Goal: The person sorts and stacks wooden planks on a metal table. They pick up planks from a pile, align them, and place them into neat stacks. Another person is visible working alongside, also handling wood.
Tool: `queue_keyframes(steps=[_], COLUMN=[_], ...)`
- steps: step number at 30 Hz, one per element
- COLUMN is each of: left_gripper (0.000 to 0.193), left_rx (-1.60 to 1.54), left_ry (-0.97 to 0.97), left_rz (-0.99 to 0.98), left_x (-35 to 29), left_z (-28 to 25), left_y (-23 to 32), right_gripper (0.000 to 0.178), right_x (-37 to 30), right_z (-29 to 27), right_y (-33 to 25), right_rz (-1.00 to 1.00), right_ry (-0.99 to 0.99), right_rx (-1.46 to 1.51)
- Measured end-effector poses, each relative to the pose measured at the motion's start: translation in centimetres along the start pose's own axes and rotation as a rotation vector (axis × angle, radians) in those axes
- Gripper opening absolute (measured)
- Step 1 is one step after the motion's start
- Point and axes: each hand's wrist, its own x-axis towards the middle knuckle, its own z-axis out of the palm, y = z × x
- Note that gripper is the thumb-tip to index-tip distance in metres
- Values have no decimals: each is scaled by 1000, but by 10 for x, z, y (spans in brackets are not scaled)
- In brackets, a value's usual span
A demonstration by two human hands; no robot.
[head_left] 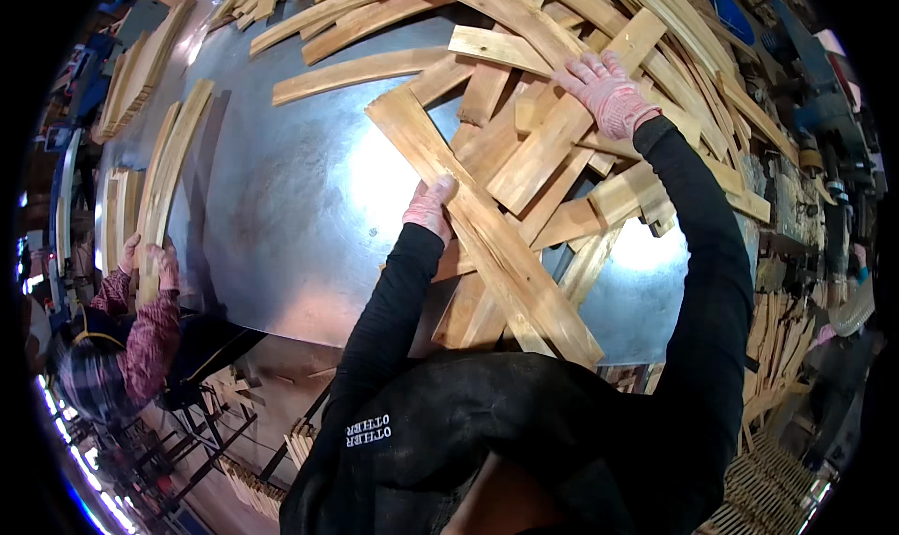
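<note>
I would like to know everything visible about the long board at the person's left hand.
The board is long, flat and pale, apparently wood, with darker streaks. It slants from upper left to lower right, overlapping other boards; whether it rests on them is unclear. The left hand's grip holds its left edge, nearer the upper end.

Has loose boards heaped over the worktop's right half, stacked planks along its left edge, a co-worker beside its near left corner.
</note>
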Motion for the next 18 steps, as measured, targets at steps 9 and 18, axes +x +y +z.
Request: queue_keyframes(steps=[9,18], left_gripper=[55,58], left_rx=[-347,296], left_ry=[-179,172], left_rz=[122,211], left_x=[-6,17], left_z=[-35,-47], left_y=[-17,-22], right_gripper=[81,51], right_x=[42,85], right_z=[-96,-5], right_y=[-50,-28], right_rz=[45,446], right_ry=[-319,390], right_rx=[752,530])
